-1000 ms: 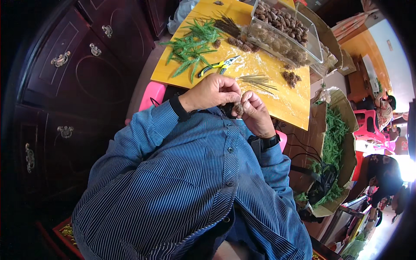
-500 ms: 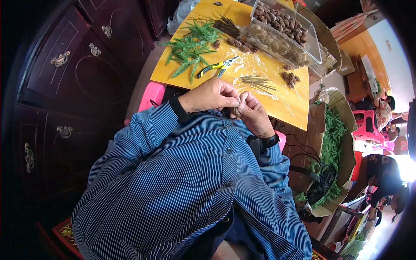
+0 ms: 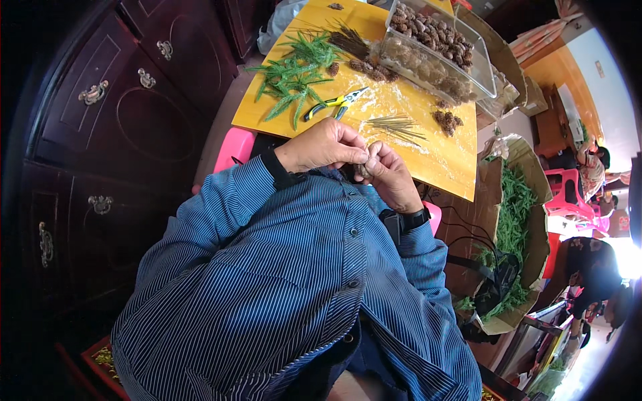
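In front of my shirt, at the table's near edge, my two hands meet with fingertips together. My right hand (image 3: 393,177) is closed round a small brown pine cone (image 3: 362,172), mostly covered by the fingers. Thumb and forefinger of my left hand (image 3: 322,147) pinch right beside the cone; what lies between them is too small to make out. Just beyond my hands, thin straight wire-like stems (image 3: 396,127) lie in a loose bundle on the yellow table (image 3: 449,160). Pliers (image 3: 336,103) with yellow and black handles rest to their left, jaws pointing away.
Green artificial sprigs (image 3: 294,73) lie at the table's left, dark thin stems (image 3: 349,41) behind. A clear plastic tub (image 3: 491,83) of pine cones stands far right; a loose cone cluster (image 3: 447,121) sits near it. At right, a cardboard box (image 3: 538,194) holds greenery. Dark cabinets (image 3: 120,134) line the left.
My left fingertips have shifted very slightly left and down beside the cone. My right hand keeps its hold, and the things on the table lie as before.
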`<control>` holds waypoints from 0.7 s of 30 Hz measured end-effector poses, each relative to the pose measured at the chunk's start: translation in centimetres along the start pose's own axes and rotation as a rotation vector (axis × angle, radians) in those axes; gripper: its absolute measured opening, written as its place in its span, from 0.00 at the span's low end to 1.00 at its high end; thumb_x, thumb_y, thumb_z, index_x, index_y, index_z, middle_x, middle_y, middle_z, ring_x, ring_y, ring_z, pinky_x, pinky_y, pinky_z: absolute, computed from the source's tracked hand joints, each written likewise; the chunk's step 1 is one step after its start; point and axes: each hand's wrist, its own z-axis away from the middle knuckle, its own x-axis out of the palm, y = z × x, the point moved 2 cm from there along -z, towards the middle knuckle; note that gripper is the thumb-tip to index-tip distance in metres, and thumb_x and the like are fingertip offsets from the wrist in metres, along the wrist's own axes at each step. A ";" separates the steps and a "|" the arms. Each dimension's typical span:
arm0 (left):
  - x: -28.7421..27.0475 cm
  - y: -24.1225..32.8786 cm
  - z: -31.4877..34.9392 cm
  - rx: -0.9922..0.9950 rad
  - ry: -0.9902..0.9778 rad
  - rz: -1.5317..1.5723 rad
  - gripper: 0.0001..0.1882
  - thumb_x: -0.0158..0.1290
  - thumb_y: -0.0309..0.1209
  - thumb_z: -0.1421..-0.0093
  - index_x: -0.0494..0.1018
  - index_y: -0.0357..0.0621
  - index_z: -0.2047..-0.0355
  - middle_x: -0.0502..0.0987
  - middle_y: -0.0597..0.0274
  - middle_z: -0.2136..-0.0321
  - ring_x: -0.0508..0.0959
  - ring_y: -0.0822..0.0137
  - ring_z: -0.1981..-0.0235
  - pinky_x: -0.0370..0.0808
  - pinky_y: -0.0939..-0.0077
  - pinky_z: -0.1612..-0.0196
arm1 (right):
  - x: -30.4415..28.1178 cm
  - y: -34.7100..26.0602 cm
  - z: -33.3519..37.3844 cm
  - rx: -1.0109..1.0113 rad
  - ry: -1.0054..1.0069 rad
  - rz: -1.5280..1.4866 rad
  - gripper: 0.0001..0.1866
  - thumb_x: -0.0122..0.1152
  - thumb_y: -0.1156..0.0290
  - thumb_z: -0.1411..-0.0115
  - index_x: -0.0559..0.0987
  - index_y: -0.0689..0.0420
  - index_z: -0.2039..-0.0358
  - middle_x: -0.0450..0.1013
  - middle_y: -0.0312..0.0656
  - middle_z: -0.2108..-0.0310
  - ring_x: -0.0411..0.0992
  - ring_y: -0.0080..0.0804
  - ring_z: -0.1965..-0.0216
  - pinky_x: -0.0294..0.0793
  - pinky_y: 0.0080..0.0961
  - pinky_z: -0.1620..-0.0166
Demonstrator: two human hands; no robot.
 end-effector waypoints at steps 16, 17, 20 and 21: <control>-0.2 -0.8 -0.5 0.061 0.061 0.111 0.05 0.59 0.28 0.38 0.79 0.40 0.69 0.75 0.73 0.79 0.67 0.84 0.81 0.64 0.88 0.78 | 0.6 0.4 -0.3 -0.033 -0.016 -0.148 0.09 0.60 0.65 0.32 0.71 0.53 0.59 0.75 0.34 0.65 0.76 0.24 0.65 0.74 0.18 0.61; -0.2 -0.8 -0.5 0.074 0.071 0.099 0.05 0.59 0.28 0.38 0.79 0.40 0.69 0.75 0.73 0.79 0.67 0.84 0.81 0.64 0.88 0.78 | 0.8 0.5 -0.4 -0.040 -0.021 -0.196 0.09 0.60 0.65 0.32 0.71 0.53 0.57 0.75 0.34 0.64 0.76 0.24 0.64 0.74 0.18 0.60; -0.3 -0.6 -0.4 0.099 0.094 0.075 0.05 0.59 0.29 0.38 0.79 0.40 0.69 0.75 0.73 0.79 0.68 0.84 0.81 0.64 0.88 0.78 | 1.3 0.0 -0.2 -0.038 0.015 -0.205 0.10 0.59 0.66 0.31 0.72 0.54 0.53 0.76 0.35 0.63 0.76 0.25 0.63 0.75 0.20 0.58; -0.6 -0.6 -0.5 0.103 0.109 0.064 0.05 0.60 0.29 0.38 0.79 0.40 0.69 0.75 0.73 0.79 0.68 0.84 0.81 0.64 0.88 0.78 | 1.6 -0.3 0.0 -0.030 0.057 -0.167 0.11 0.58 0.67 0.31 0.72 0.55 0.51 0.76 0.36 0.61 0.76 0.25 0.62 0.75 0.21 0.57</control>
